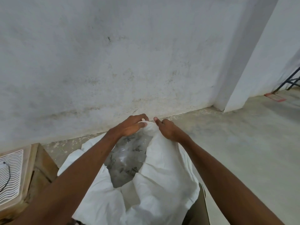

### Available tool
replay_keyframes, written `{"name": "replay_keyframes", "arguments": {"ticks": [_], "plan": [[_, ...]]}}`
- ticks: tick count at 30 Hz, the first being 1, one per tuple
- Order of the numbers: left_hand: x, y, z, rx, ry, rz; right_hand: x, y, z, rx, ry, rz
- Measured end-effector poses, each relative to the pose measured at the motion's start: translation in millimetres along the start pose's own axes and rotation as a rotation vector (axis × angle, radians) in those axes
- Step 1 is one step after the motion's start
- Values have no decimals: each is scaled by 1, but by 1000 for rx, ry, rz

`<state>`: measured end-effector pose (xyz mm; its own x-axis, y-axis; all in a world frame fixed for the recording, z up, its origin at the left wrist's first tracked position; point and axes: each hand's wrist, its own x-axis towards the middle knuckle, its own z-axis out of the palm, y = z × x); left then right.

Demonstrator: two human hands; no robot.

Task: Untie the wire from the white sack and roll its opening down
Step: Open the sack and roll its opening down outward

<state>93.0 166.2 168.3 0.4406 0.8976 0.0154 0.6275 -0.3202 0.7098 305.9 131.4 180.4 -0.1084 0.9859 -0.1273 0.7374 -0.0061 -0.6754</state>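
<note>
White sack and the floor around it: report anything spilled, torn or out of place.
Nothing stands out. The left hand and right hand grip the far edge of the white sack, whose mouth gapes over a clear plastic liner. No tear or spill shows. A thin black wire lies on the white grille at left.

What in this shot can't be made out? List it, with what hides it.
- Wire tie: not visible in the head view; the left hand and right hand cover the white sack rim they hold.
- Sack contents: blurred behind the clear inner liner.
- Sack base: cut off by the bottom edge.
- Wooden crate: cut off by the left edge.
</note>
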Motion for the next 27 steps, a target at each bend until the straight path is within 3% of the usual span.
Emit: {"name": "replay_keyframes", "arguments": {"ticks": [2,5,10,17,27], "plan": [[-4,6,5,-82,-19,44,-1,-3,-6,78,-119,43],[-7,9,7,-16,-69,40,-4,-3,-7,115,-198,52],[-5,19,-4,185,-69,84,-14,14,6,-42,-127,49],[-9,24,-18,181,-77,112,-38,20,7,-173,-23,81],[-9,18,-28,187,-42,-32,-60,16,4,-160,39,57]]}}
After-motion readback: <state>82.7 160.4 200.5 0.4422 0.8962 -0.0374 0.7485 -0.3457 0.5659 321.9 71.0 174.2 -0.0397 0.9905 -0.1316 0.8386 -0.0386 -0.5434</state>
